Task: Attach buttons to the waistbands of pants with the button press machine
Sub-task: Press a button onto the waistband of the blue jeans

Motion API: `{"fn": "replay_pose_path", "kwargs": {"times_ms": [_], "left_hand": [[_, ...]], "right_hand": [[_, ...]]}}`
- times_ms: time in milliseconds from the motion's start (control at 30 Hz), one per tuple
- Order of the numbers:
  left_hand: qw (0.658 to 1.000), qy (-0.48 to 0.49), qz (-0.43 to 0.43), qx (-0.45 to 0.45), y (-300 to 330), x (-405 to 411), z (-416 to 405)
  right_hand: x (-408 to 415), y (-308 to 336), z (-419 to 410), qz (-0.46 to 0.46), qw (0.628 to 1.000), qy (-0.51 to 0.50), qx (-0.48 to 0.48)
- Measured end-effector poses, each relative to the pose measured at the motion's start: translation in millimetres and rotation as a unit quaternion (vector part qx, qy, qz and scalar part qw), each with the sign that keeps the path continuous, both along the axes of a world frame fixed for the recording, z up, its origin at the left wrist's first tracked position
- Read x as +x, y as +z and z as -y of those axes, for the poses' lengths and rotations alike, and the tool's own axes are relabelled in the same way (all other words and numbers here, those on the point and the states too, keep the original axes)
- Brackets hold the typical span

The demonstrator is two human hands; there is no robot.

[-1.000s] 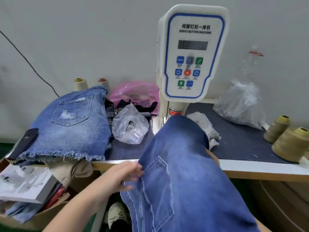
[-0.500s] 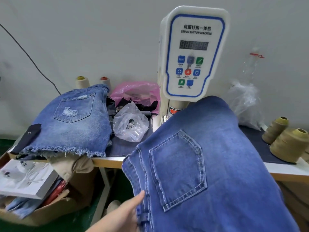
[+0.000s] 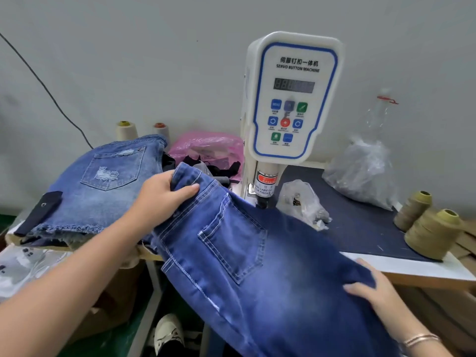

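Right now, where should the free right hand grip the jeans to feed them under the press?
Probably the waistband of the jeans, near where the left hand pinches it, coming from the right. That thick stitched edge faces the button machine; the right hand holds only loose leg fabric.

head view: from the person's head, forward and down, close over the table facing the button machine.
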State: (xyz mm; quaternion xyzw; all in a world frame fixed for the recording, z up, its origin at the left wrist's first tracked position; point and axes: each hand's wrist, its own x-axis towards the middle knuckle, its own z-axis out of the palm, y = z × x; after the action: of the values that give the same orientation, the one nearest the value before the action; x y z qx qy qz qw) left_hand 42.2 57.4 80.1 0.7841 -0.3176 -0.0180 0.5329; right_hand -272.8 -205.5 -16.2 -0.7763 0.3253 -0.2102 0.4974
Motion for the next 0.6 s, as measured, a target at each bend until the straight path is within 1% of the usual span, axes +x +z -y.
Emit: {"fn": "replay_pose_path", "kwargs": {"times_ms": [67, 100, 133, 200, 233, 267, 300, 367, 433, 500, 533, 600], "left_hand": [[0.997, -0.009, 0.057, 0.052, -0.1, 6.8, 10.5], [0.995, -0.012, 0.074, 0.064, -1.3, 8.9, 14.8], [0.993, -0.013, 0.085, 0.075, -0.6, 9.8, 18.2], [0.991, -0.018, 0.105, 0.084, 1.0, 11.5, 24.2], [0.989, -0.023, 0.115, 0.09, 2.4, 12.5, 27.0], [0.987, -0.027, 0.121, 0.1, 4.1, 13.3, 28.9], [0.985, -0.031, 0.127, 0.111, 5.4, 14.7, 30.7], [0.982, -0.041, 0.132, 0.127, 8.4, 16.8, 32.0], [0.98, -0.069, 0.133, 0.128, 12.0, 15.7, 31.1], [0.974, -0.108, 0.145, 0.134, 15.1, 13.1, 29.4], [0.971, -0.119, 0.153, 0.141, 16.6, 12.8, 28.2], [0.969, -0.122, 0.163, 0.141, 20.2, 14.0, 23.4]], "right_hand": [[6.0, -1.6, -5.7, -0.094, 0.991, 0.016, -0.093], [8.6, -1.8, -10.3, -0.121, 0.985, 0.024, -0.122], [14.6, -2.5, -16.6, -0.123, 0.982, 0.021, -0.142], [32.7, -1.2, -32.9, -0.07, 0.979, 0.013, -0.192], [44.6, 3.3, -42.6, -0.023, 0.97, 0.04, -0.239], [57.7, 11.1, -51.9, 0.025, 0.95, 0.081, -0.301], [72.3, 20.1, -59.7, 0.064, 0.922, 0.128, -0.359], [104.2, 40.5, -74.4, 0.102, 0.875, 0.214, -0.422], [134.3, 61.1, -89.2, 0.102, 0.856, 0.272, -0.427], [158.1, 77.3, -97.2, 0.075, 0.846, 0.306, -0.43], [167.3, 82.5, -97.5, 0.061, 0.832, 0.318, -0.451], [179.3, 86.5, -93.2, 0.035, 0.792, 0.321, -0.518]]}}
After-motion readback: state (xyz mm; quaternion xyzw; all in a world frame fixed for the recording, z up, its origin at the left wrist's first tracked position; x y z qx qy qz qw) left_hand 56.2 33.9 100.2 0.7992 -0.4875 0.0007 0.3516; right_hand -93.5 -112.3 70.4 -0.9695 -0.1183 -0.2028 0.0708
